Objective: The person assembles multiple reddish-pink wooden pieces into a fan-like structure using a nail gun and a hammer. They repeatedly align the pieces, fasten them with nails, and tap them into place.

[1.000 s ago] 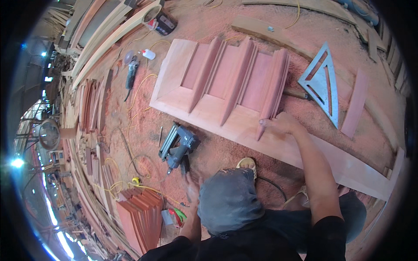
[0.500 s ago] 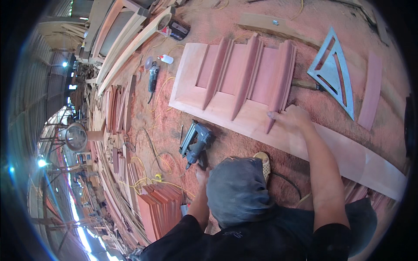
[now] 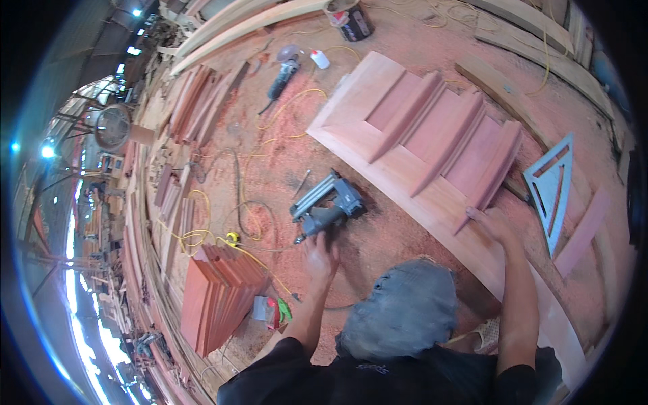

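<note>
My left hand [image 3: 321,256] is at the lower end of a grey-blue nail gun [image 3: 345,197] lying on the dusty ground. Its fingers are loosely apart, slightly blurred, and not wrapped round the tool. My right hand [image 3: 495,227] grips the pointed end of a tapered wooden strip [image 3: 496,177], the nearest of three strips lying across a reddish wooden panel [image 3: 388,167]. The panel has recessed fields between the strips, and a long curved board runs along its near edge. A grey cloth-covered shape [image 3: 401,307] lies between my arms.
A metal triangle square [image 3: 559,229] lies right of the panel. Beyond the nail gun are an angle grinder [image 3: 281,77], a white bottle [image 3: 320,59] and a bucket [image 3: 354,23]. Stacked boards [image 3: 212,297] stand at left, near a yellow hose [image 3: 270,270] trailing across the ground.
The whole view has turned and shifted, so the panel now appears more tilted. My left fingers look more spread beside the nail gun. My right hand stays on the strip's tip.
</note>
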Available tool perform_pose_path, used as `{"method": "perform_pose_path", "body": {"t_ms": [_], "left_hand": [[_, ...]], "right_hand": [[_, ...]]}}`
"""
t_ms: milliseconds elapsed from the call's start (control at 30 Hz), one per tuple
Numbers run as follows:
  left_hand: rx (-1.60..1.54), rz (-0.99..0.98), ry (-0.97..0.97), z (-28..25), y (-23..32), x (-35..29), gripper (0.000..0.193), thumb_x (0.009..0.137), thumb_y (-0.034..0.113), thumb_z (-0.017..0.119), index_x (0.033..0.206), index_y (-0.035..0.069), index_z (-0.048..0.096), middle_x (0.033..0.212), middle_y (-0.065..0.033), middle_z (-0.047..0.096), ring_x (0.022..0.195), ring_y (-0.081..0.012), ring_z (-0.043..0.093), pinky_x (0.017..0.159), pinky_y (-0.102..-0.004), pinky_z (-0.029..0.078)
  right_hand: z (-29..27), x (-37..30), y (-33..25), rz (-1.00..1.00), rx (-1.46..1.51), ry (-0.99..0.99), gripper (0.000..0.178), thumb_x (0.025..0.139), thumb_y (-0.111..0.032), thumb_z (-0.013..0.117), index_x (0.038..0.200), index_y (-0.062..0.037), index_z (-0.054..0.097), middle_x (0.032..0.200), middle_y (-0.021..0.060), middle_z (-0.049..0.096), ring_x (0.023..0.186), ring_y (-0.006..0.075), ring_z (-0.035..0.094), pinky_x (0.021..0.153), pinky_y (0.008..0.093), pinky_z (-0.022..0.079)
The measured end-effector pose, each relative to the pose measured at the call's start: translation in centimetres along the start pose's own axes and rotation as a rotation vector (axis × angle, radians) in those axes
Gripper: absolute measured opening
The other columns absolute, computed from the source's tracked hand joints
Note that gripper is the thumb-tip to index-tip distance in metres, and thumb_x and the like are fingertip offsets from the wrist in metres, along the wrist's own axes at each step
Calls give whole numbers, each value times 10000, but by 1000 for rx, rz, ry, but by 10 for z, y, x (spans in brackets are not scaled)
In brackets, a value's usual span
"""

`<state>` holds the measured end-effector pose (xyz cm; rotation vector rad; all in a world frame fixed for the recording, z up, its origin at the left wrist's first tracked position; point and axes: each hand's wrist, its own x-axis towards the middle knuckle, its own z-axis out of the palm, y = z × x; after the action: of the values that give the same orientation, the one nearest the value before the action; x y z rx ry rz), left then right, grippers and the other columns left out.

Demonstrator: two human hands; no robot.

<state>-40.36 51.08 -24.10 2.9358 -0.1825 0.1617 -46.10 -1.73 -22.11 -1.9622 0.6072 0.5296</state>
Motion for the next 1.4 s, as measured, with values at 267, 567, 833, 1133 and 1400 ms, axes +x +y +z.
{"method": "perform_pose_path", "body": {"t_ms": [267, 567, 833, 1133, 1400], "left_hand": [[183, 169, -223, 16, 33, 104, 817, 783, 168, 706, 1562, 67, 482, 1287, -252, 605, 1209, -472, 594, 1036, -578, 490], [123, 247, -162, 0, 30, 85, 813, 821, 281, 757, 1556, 63, 486, 1375, -264, 595, 1239, -496, 598, 1066, -588, 495], [67, -210, -6, 0, -11, -81, 760, 891, 285, 766, 1550, 34, 482, 1468, -286, 538, 1332, -494, 544, 1122, -586, 463], [-8, -317, -225, 0, -20, -15, 627, 918, 299, 753, 1449, 12, 580, 1373, -296, 603, 1268, -489, 598, 1054, -589, 499], [89, 334, -231, -31, -32, 92, 624, 912, 346, 812, 1433, 60, 619, 1387, -216, 625, 1297, -435, 591, 1104, -532, 494]], "right_hand": [[2, 15, 12, 160, -116, -54, 1197, 749, -969, 634, 1253, 111, 746, 1258, 347, 734, 1227, 454, 717, 1050, 471, 543], [12, 10, 19, 126, -217, 70, 1179, 819, -979, 527, 1231, 99, 764, 1321, 330, 717, 1239, 461, 704, 1062, 507, 543], [10, 11, 15, -84, -106, 52, 925, 968, -802, 537, 1296, 38, 743, 1284, 388, 689, 1303, 500, 648, 1069, 509, 502], [10, 4, 10, -31, -87, 98, 865, 982, -713, 623, 1173, 120, 761, 1160, 360, 749, 1154, 447, 734, 998, 491, 526], [8, 5, 8, 82, -197, 43, 1121, 851, -940, 551, 1233, 91, 767, 1280, 340, 728, 1245, 443, 707, 1062, 507, 530]]}}
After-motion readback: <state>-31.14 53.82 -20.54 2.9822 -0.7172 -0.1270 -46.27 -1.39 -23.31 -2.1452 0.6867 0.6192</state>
